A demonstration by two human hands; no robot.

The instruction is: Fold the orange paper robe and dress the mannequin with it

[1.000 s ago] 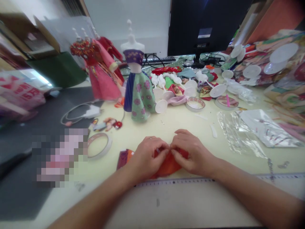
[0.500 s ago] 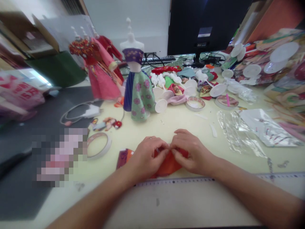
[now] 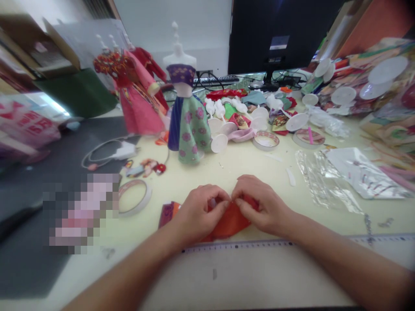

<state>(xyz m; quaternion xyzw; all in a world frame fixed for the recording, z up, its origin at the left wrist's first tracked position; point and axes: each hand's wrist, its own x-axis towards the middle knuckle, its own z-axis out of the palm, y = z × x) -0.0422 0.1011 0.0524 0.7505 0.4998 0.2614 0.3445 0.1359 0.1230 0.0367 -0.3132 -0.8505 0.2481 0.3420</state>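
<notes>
My left hand (image 3: 202,211) and my right hand (image 3: 261,205) meet at the fingertips, both pinching the upper edge of a piece of orange-red fabric (image 3: 231,222). The cloth hangs down between them onto the table, and its gripped edge is partly hidden by my fingers. Beyond my left wrist, a purple patterned part (image 3: 166,214) with an orange strip sticks out; whether it belongs to the same cloth I cannot tell. Just in front of the fabric's lower edge lies a long ruler (image 3: 259,245), running under my right forearm.
A small dress form (image 3: 191,116) in a purple top and green flowered skirt stands beyond my hands. Tape rolls (image 3: 147,201) lie to the left and farther back. Clear plastic bags (image 3: 327,181) are at right. A monitor (image 3: 253,39) stands behind a heap of doll clothes (image 3: 240,123).
Both hands stay nearly in place. My right fingers have shifted slightly along the pinched edge, and a little more of the orange-red fabric shows between the hands.
</notes>
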